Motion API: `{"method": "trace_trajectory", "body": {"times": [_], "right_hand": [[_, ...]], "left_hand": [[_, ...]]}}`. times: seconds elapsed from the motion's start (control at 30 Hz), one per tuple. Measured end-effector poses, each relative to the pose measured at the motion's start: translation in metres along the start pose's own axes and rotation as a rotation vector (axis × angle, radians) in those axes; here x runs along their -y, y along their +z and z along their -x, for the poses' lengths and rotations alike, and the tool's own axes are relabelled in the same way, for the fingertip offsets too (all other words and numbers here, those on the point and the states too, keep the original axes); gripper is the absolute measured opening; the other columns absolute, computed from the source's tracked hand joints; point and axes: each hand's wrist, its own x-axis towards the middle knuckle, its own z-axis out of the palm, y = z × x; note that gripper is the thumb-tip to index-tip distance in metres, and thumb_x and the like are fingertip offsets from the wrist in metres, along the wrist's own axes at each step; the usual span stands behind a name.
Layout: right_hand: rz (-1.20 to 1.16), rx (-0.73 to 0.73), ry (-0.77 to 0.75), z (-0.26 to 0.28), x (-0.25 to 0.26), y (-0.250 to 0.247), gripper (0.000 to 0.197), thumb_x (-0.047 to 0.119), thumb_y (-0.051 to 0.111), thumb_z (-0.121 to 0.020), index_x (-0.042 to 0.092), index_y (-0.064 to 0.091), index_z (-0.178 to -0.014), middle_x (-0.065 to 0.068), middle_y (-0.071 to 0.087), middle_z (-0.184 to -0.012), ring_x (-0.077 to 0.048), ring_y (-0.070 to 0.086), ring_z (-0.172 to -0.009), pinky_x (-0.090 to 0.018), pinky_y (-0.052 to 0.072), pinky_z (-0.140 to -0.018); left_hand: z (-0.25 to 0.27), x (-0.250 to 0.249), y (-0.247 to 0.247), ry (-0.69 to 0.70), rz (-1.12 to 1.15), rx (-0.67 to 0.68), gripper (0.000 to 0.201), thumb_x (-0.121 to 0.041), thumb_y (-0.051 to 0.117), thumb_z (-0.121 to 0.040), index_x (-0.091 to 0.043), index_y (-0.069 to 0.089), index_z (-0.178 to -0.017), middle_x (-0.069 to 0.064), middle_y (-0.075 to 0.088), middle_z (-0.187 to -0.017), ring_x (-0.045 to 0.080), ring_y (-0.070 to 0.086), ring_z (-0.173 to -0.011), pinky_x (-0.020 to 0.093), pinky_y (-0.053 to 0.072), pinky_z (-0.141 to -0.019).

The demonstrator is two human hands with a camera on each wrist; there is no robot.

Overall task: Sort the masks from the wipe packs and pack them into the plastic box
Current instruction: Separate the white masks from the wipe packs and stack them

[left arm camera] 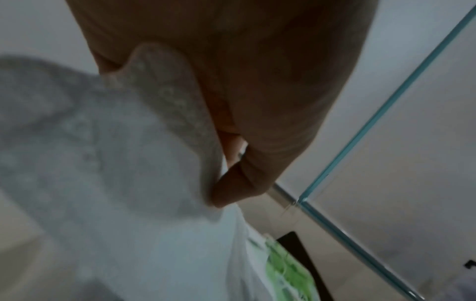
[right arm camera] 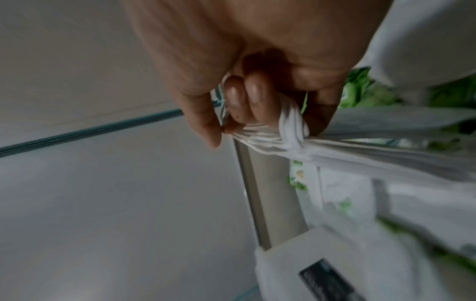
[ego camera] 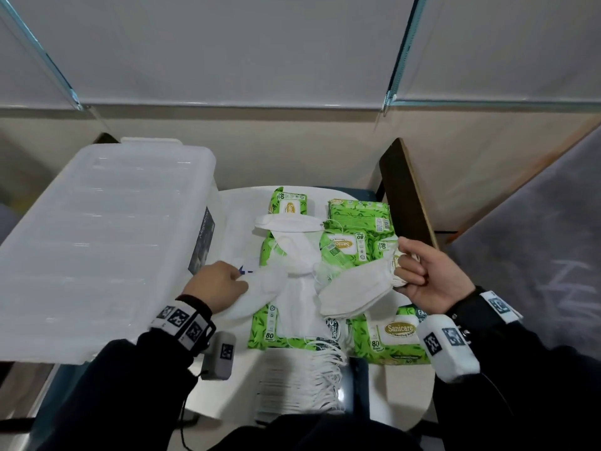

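Green wipe packs (ego camera: 354, 247) lie on a small white table (ego camera: 403, 395), with loose white masks (ego camera: 294, 255) strewn over them. My right hand (ego camera: 419, 275) grips a bunch of masks (ego camera: 354, 289) by one end and their ear loops (right arm camera: 273, 138), above the packs. My left hand (ego camera: 221, 284) pinches a white mask (ego camera: 257, 296) at the table's left side; the left wrist view shows the mask (left arm camera: 123, 142) against the palm and thumb. A stack of masks (ego camera: 299, 382) lies at the near edge. The closed translucent plastic box (ego camera: 97, 242) stands at the left.
A dark wooden chair back (ego camera: 406, 193) rises right of the table. Glass partitions with teal edges (ego camera: 400, 50) stand behind. A grey covered surface (ego camera: 536, 229) is at the far right. Another wipe pack (ego camera: 390, 336) lies near the table's front right.
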Motion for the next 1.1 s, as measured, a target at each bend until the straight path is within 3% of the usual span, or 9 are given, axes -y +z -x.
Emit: {"method": "trace_trajectory", "body": {"times": [0.13,0.2,0.3,0.47,0.67,0.8,0.87,1.03,1.1], "right_hand": [[0.134,-0.228,0.053,-0.017,-0.016,-0.05,0.03,0.028,0.071,-0.08,0.025,0.045,-0.064,0.008,0.019,-0.042,-0.008,0.016,-0.034,-0.029,0.01,-0.056],[0.198,-0.302,0.064,-0.02,-0.021,-0.07,0.031,0.021,0.069,-0.089,0.024,0.046,-0.068,0.008,0.022,-0.044,-0.008,0.019,-0.036,-0.027,0.015,-0.047],[0.312,-0.401,0.08,-0.027,-0.034,-0.095,0.027,0.015,0.064,-0.096,0.017,0.052,-0.073,0.003,0.033,-0.051,-0.011,0.026,-0.039,-0.025,0.022,-0.053],[0.429,-0.492,0.131,-0.032,-0.057,-0.136,0.022,0.01,0.07,-0.09,0.013,0.055,-0.075,-0.004,0.045,-0.056,-0.015,0.04,-0.04,-0.022,0.038,-0.047],[0.333,-0.547,0.097,-0.025,-0.071,-0.157,0.02,0.011,0.069,-0.093,0.011,0.059,-0.076,-0.005,0.047,-0.054,-0.017,0.043,-0.043,-0.027,0.05,-0.051],[0.178,-0.546,0.101,-0.022,-0.068,-0.165,0.028,0.023,0.068,-0.095,0.015,0.055,-0.072,-0.001,0.04,-0.048,-0.017,0.039,-0.041,-0.025,0.045,-0.052],[0.079,-0.52,0.111,-0.018,-0.065,-0.167,0.03,0.027,0.068,-0.096,0.016,0.054,-0.071,0.001,0.037,-0.047,-0.017,0.04,-0.043,-0.024,0.044,-0.05],[0.072,-0.438,0.119,-0.013,-0.063,-0.164,0.018,0.03,0.071,-0.094,0.017,0.062,-0.085,0.002,0.049,-0.053,-0.016,0.049,-0.05,-0.028,0.048,-0.061],[0.079,-0.451,0.116,-0.018,-0.064,-0.166,0.017,0.029,0.071,-0.094,0.018,0.061,-0.086,0.003,0.052,-0.054,-0.016,0.05,-0.051,-0.029,0.048,-0.063]], "left_hand": [[0.014,-0.029,-0.029,0.09,0.04,-0.027,0.025,-0.022,0.065,-0.086,-0.016,0.054,-0.064,-0.001,0.053,-0.061,0.019,0.052,-0.063,0.03,0.033,-0.056],[0.017,-0.046,-0.037,0.16,0.12,0.006,0.009,-0.016,0.066,-0.085,-0.024,0.071,-0.085,-0.012,0.063,-0.066,0.014,0.059,-0.07,0.027,0.039,-0.06],[0.017,-0.072,-0.025,0.221,0.169,0.102,0.023,-0.009,0.066,-0.084,-0.026,0.074,-0.097,-0.018,0.063,-0.068,0.006,0.058,-0.072,0.024,0.039,-0.062],[0.005,-0.103,0.03,0.232,0.233,0.243,0.01,-0.012,0.065,-0.082,-0.011,0.069,-0.091,-0.009,0.061,-0.073,0.015,0.056,-0.071,0.027,0.042,-0.063],[-0.004,-0.142,0.075,0.291,0.272,0.332,0.018,-0.017,0.075,-0.082,-0.02,0.073,-0.099,-0.006,0.073,-0.091,0.012,0.066,-0.081,0.026,0.048,-0.072],[-0.012,-0.168,0.092,0.332,0.116,0.331,0.02,-0.02,0.071,-0.089,-0.016,0.063,-0.071,-0.006,0.056,-0.066,0.012,0.051,-0.063,0.027,0.035,-0.059],[-0.014,-0.174,0.098,0.325,0.135,0.316,0.026,-0.023,0.071,-0.089,-0.01,0.057,-0.071,-0.004,0.052,-0.065,0.015,0.049,-0.063,0.029,0.033,-0.059],[-0.008,-0.19,0.113,0.389,0.323,-0.051,0.013,-0.014,0.076,-0.079,-0.025,0.069,-0.081,-0.008,0.066,-0.073,0.01,0.059,-0.07,0.025,0.044,-0.062],[-0.004,-0.198,0.125,0.508,0.249,-0.071,0.018,-0.014,0.074,-0.078,-0.029,0.063,-0.082,-0.011,0.064,-0.08,0.012,0.062,-0.079,0.029,0.049,-0.069]]}}
